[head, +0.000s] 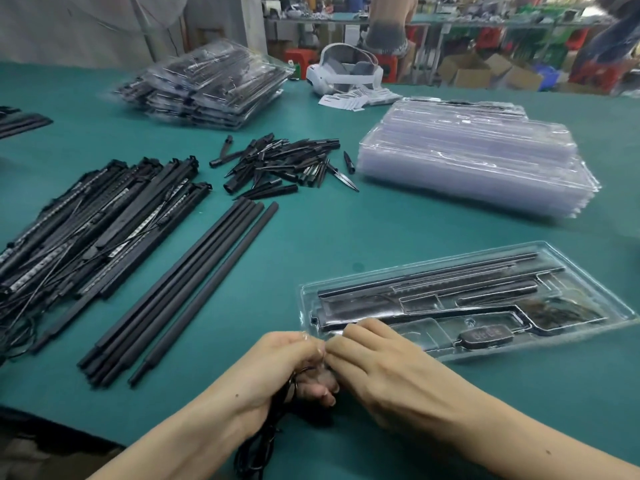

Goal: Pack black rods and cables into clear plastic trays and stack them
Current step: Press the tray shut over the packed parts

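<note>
Cable (273,415) hangs from your left hand (284,367), whose curled fingers grip it; your right hand (374,368) pinches at the same spot, fingertips meeting. Your open tray (464,306) lies just beyond, up and right, its long axis slanting rightward, nearer your right hand.

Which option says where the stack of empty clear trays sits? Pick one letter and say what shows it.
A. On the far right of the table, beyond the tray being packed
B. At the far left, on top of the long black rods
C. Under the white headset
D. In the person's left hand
A: the stack of empty clear trays lies on the green table at the right, beyond the part-filled tray near the hands.
</note>
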